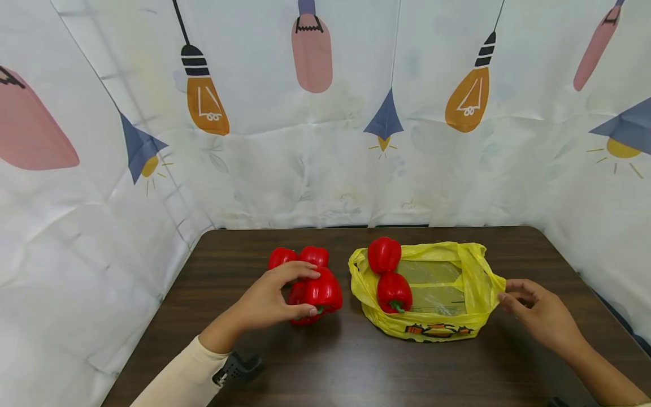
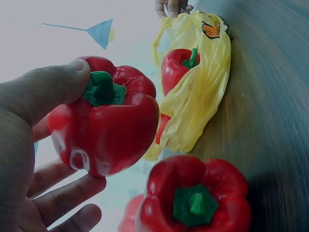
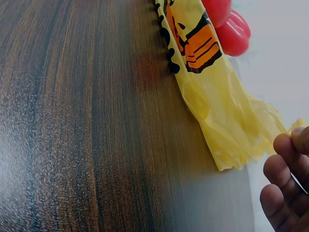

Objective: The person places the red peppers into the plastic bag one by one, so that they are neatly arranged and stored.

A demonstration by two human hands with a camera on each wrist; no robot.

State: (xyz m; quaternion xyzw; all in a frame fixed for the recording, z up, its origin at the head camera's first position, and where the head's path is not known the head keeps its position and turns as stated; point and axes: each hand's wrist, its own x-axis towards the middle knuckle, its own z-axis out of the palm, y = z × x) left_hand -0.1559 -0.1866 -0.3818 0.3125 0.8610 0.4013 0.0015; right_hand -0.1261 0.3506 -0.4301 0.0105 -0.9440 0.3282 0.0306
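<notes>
The left hand [image 1: 269, 302] curls thumb and fingers round a glossy red bell pepper [image 1: 322, 291] among loose peppers on the dark wooden table [image 1: 335, 362]; the right hand [image 1: 539, 314], fingers loosely bent, holds nothing beside the yellow plastic bag [image 1: 475, 282] containing two peppers

Beside the one yellow bag [image 1: 478, 282] lie four red peppers [image 1: 324, 291]; two more peppers [image 1: 393, 292] sit inside it.

lowest pepper [image 2: 193, 203] cut off by bottom edge; right hand [image 3: 288, 186] cropped at corner, fingertips only; bag print [image 1: 436, 330] too small to read.
</notes>
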